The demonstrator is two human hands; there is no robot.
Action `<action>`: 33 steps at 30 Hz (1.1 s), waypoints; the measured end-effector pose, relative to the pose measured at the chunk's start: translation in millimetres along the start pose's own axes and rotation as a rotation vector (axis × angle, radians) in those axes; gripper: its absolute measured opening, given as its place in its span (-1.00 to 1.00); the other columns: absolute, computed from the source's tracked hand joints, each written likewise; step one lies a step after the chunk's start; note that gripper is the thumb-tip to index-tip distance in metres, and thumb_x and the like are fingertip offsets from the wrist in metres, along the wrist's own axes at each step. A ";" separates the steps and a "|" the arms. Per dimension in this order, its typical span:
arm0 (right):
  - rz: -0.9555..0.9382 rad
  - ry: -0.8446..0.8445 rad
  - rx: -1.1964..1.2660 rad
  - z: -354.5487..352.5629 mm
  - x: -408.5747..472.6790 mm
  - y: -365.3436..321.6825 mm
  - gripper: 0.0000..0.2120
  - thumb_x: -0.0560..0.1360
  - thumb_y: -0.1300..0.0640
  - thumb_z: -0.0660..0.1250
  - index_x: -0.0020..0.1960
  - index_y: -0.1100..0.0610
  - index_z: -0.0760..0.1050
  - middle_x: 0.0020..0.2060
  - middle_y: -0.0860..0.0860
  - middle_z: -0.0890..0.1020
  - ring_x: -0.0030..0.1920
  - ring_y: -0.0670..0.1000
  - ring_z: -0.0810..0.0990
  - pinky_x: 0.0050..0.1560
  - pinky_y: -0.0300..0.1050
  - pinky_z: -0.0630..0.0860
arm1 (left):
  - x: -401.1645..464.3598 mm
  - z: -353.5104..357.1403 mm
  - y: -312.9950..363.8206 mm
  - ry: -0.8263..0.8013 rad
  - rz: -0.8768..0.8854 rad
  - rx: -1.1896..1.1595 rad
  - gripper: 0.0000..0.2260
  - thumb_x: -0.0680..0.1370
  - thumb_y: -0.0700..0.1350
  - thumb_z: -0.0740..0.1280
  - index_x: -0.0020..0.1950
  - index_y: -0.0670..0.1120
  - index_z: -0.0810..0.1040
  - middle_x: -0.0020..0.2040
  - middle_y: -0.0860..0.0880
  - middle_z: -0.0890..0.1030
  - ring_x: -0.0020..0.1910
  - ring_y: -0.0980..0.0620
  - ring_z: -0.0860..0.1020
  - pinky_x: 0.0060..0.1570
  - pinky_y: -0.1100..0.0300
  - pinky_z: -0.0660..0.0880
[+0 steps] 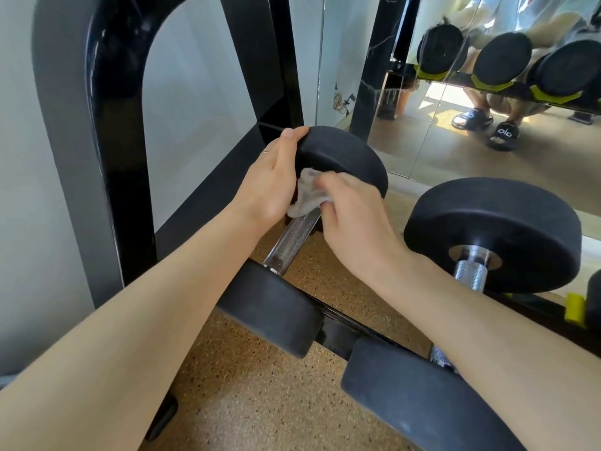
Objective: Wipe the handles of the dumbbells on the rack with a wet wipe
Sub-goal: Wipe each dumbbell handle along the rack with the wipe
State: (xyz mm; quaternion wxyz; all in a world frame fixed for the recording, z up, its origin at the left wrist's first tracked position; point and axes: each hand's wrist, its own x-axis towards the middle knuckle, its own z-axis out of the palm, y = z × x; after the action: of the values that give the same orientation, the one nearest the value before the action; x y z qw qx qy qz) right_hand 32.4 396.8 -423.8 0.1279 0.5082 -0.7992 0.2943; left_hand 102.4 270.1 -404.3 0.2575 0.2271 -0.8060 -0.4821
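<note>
Left hand (271,179): you gripped the dumbbell's far head (344,157), thumb over its rim.
Right hand (353,219): your fingers pinched the wet wipe (305,193).
Wipe: it sat bunched against the knurled handle (292,237), top end.
Dumbbell: it lay on the rack (338,323).

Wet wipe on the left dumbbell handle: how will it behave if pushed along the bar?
The wet wipe is crumpled and draped, so likely limp and will bunch rather than slide flat. The handle looks knurled, so the wipe may drag or snag. The right hand pinches it, which probably keeps it in place.
</note>
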 end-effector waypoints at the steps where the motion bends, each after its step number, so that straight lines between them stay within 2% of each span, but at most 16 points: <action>1: -0.003 -0.009 0.001 0.2 -2.6 -2.8 -0.65 0.55 0.25 0.27 0.33 0.15 0.44 0.15 0.08 0.57 0.10 0.04 0.58 0.02 -0.16 0.51 | 0.5 -0.3 -0.5 0.003 -0.006 -0.006 -0.53 0.74 0.16 -0.16 0.56 0.19 0.33 0.50 0.15 0.39 0.47 0.17 0.30 0.51 0.08 0.23; 6: 0.099 -0.252 -0.060 16.1 -7.1 0.8 -0.57 0.58 0.18 0.25 0.44 0.15 0.37 0.29 0.04 0.50 0.24 0.01 0.50 0.18 -0.21 0.41 | -0.3 -0.2 -0.7 0.001 0.000 0.001 -0.54 0.75 0.14 -0.16 0.58 0.19 0.31 0.52 0.14 0.37 0.49 0.15 0.28 0.50 0.14 0.21; 8: 0.104 -0.208 -0.124 9.5 -8.1 3.0 -0.68 0.55 0.20 0.29 0.30 0.19 0.49 0.10 0.03 0.52 0.02 0.02 0.53 -0.10 -0.26 0.43 | 0.0 -0.2 -1.4 -0.009 0.002 0.010 -0.54 0.75 0.14 -0.16 0.59 0.19 0.29 0.54 0.13 0.35 0.48 0.18 0.27 0.41 0.24 0.19; 10: 0.214 -0.184 -0.021 7.6 -13.8 5.7 -0.77 0.53 0.23 0.32 0.18 0.18 0.55 -0.04 0.00 0.51 -0.15 -0.06 0.49 -0.29 -0.34 0.32 | 0.0 -0.4 -1.5 -0.014 0.003 0.023 -0.54 0.75 0.13 -0.17 0.60 0.18 0.28 0.55 0.14 0.34 0.49 0.19 0.25 0.36 0.29 0.14; 11: 0.356 -0.224 0.160 10.2 -15.3 6.7 -0.73 0.52 0.24 0.32 0.21 0.18 0.54 -0.02 0.00 0.56 -0.13 -0.07 0.54 -0.26 -0.32 0.40 | -0.2 -0.6 -2.1 -0.012 0.006 0.025 -0.54 0.75 0.13 -0.17 0.60 0.18 0.28 0.55 0.14 0.34 0.51 0.18 0.24 0.36 0.28 0.13; 13: 0.737 -0.369 0.794 15.4 -15.0 5.0 -0.58 0.51 0.36 0.28 0.36 0.24 0.45 0.09 0.12 0.62 0.03 0.03 0.62 0.01 -0.07 0.60 | 1.2 -0.2 -2.8 -0.005 0.010 0.026 -0.54 0.75 0.13 -0.17 0.59 0.18 0.29 0.55 0.13 0.34 0.53 0.15 0.25 0.38 0.26 0.14; 14: 0.862 -0.423 1.059 16.8 -13.9 4.5 -0.55 0.50 0.42 0.24 0.38 0.28 0.42 0.12 0.17 0.61 0.07 0.06 0.63 0.14 0.00 0.58 | 1.8 0.2 -3.0 0.000 0.006 0.028 -0.54 0.75 0.13 -0.17 0.59 0.18 0.29 0.55 0.13 0.35 0.53 0.14 0.26 0.38 0.25 0.16; 16: 0.952 -0.483 1.337 13.3 -11.5 6.2 -0.56 0.49 0.47 0.17 0.35 0.32 0.41 0.10 0.18 0.59 -0.03 0.02 0.62 0.01 -0.11 0.58 | 2.8 0.9 -3.0 0.005 -0.003 0.029 -0.54 0.75 0.12 -0.17 0.58 0.18 0.30 0.54 0.12 0.35 0.51 0.13 0.28 0.36 0.26 0.17; 18: 0.920 -0.586 1.318 4.3 -14.2 5.1 -0.69 0.47 0.44 0.16 0.18 0.32 0.46 -0.03 0.18 0.54 -0.19 0.00 0.54 -0.21 -0.19 0.50 | 2.3 0.6 -2.6 0.008 -0.005 0.031 -0.55 0.75 0.11 -0.17 0.58 0.18 0.31 0.53 0.12 0.36 0.47 0.15 0.29 0.33 0.26 0.17; 21: 0.778 -0.586 1.142 -3.8 -13.1 -2.0 -0.87 0.45 0.41 0.20 -0.08 0.28 0.50 -0.21 0.12 0.51 -0.27 0.01 0.50 -0.28 -0.19 0.46 | 3.2 0.1 -1.3 0.015 -0.002 0.020 -0.55 0.75 0.11 -0.15 0.56 0.18 0.35 0.49 0.13 0.38 0.38 0.20 0.29 0.31 0.25 0.19; 24: 0.386 -0.353 0.746 -2.5 -2.2 -19.2 -0.91 0.52 0.30 0.26 -0.04 0.21 0.54 -0.26 0.02 0.57 -0.26 -0.06 0.55 -0.26 -0.30 0.50 | 3.6 0.0 -1.5 0.019 0.011 0.026 -0.55 0.75 0.12 -0.12 0.54 0.16 0.37 0.47 0.09 0.42 0.41 0.15 0.34 0.27 0.24 0.24; 25: 0.214 -0.388 0.546 0.1 -1.5 -23.6 -0.90 0.55 0.25 0.25 -0.04 0.19 0.55 -0.24 -0.02 0.58 -0.24 -0.12 0.54 -0.22 -0.35 0.48 | 3.5 -0.1 -1.5 0.019 0.002 0.015 -0.55 0.74 0.14 -0.12 0.54 0.17 0.37 0.48 0.10 0.42 0.42 0.15 0.34 0.27 0.24 0.24; 27: 0.015 -0.545 0.265 6.3 -3.5 -26.5 -0.82 0.57 0.22 0.20 -0.02 0.19 0.58 -0.15 0.02 0.62 -0.13 -0.07 0.58 -0.07 -0.16 0.56 | 2.2 0.5 -1.8 0.016 -0.020 -0.018 -0.54 0.74 0.17 -0.14 0.54 0.21 0.37 0.50 0.12 0.40 0.46 0.14 0.31 0.36 0.19 0.24; 29: -0.023 -0.625 0.210 6.2 -6.9 -28.2 -0.77 0.54 0.22 0.18 -0.07 0.20 0.62 -0.14 0.11 0.65 -0.11 0.05 0.60 -0.03 0.05 0.59 | 1.5 0.1 -1.4 0.017 -0.042 -0.029 -0.54 0.73 0.19 -0.14 0.54 0.24 0.36 0.51 0.14 0.39 0.49 0.11 0.30 0.48 0.07 0.24; 31: -0.042 -0.637 0.264 -1.0 -9.4 -30.8 -0.72 0.54 0.21 0.21 -0.32 0.18 0.52 -0.36 0.01 0.56 -0.33 -0.08 0.51 -0.25 -0.12 0.52 | 1.0 -1.0 -0.3 0.023 -0.046 -0.027 -0.55 0.73 0.19 -0.14 0.53 0.26 0.36 0.50 0.14 0.39 0.49 0.10 0.30 0.53 -0.01 0.24; 33: 0.008 -0.585 0.300 -8.1 -9.6 -24.8 -0.61 0.53 0.21 0.25 -0.47 0.06 0.36 -0.52 -0.09 0.41 -0.46 -0.15 0.41 -0.41 -0.33 0.30 | 0.3 -1.1 0.7 0.022 -0.041 -0.012 -0.55 0.74 0.18 -0.15 0.53 0.25 0.36 0.50 0.14 0.39 0.49 0.10 0.30 0.53 -0.01 0.23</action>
State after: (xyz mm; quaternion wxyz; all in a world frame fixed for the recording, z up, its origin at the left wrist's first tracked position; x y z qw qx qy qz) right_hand 58.0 401.1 -413.8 -0.1847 0.5812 -0.7519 0.2506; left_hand 102.8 269.5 -403.2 0.2577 0.2471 -0.7954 -0.4897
